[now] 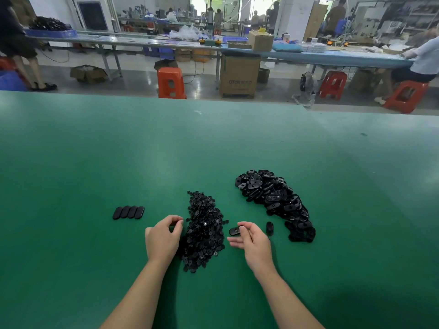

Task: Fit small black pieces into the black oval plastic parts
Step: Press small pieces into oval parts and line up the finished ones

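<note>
Both hands at the parts piles on the green table (95, 162).

I read my left hand (164, 238) with fingers curled narrow, tips pinched at the 9 o'clock edge of the heap of small black pieces (205, 231); what it pinches I cannot tell. My right hand (253, 241) holds one black oval part (234, 231) between thumb and fingertips. A single oval (269, 227) lies just beside it at 3 o'clock. The oval-part pile (275, 200) sits at 1 o'clock; a row of four ovals (128, 212) at 10 o'clock.
</note>
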A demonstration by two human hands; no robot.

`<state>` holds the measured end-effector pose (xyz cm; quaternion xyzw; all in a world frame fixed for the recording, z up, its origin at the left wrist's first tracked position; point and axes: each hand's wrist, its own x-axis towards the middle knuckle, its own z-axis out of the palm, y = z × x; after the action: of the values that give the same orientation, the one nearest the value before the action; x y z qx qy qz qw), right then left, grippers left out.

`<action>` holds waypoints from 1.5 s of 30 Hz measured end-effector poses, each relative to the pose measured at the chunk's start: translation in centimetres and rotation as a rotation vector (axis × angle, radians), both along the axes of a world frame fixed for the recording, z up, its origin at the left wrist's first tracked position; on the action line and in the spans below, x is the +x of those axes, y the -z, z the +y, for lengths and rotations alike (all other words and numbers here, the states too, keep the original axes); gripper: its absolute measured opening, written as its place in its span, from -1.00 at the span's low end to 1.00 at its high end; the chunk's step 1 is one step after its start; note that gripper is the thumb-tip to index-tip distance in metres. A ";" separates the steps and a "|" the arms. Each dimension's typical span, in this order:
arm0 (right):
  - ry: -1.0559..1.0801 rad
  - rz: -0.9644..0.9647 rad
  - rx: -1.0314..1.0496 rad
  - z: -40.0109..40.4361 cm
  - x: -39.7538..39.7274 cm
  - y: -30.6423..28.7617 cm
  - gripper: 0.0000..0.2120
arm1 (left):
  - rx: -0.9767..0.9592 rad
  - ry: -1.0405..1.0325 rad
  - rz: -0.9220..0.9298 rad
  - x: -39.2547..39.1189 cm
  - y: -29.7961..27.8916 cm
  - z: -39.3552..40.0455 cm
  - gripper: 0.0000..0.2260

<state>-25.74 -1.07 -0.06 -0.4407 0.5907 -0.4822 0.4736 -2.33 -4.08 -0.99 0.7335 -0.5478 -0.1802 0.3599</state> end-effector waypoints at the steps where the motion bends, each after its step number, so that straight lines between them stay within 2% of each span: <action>1: 0.002 0.005 -0.006 0.1 0.0 0.0 -0.85 | 0.001 0.002 0.001 0.0 0.0 0.0 -0.89; 8: 0.018 0.042 -0.043 0.3 0.0 0.5 -0.85 | 0.033 0.021 0.065 0.1 -0.7 0.3 -0.85; 12: 0.008 0.082 -0.034 0.2 0.1 0.7 -0.81 | 0.031 0.034 0.262 -0.2 -1.7 0.6 -0.85; 19: 0.007 0.071 -0.031 0.2 0.2 0.5 -0.77 | -0.002 0.231 0.323 -5.3 -3.5 1.3 -0.83; 23: 0.000 0.055 -0.046 0.2 0.0 0.6 -0.79 | 0.092 0.334 0.376 -8.4 -4.2 1.6 -0.85; 33: -0.011 0.093 -0.059 0.2 0.0 0.7 -0.76 | 0.282 0.119 0.668 -10.4 -4.4 1.6 -0.93; 37: -0.016 0.076 -0.051 0.2 -0.1 0.6 -0.77 | 0.279 0.100 0.642 -10.4 -4.6 1.4 -0.91; 45: -0.014 0.193 -0.092 0.3 -0.2 0.2 -0.78 | 0.264 0.165 0.308 -11.6 -5.7 1.2 -0.87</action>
<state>-25.92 -0.74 -0.26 -0.5104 0.6078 -0.4607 0.3972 -13.95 -2.90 4.73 0.6908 -0.5160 -0.3891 0.3242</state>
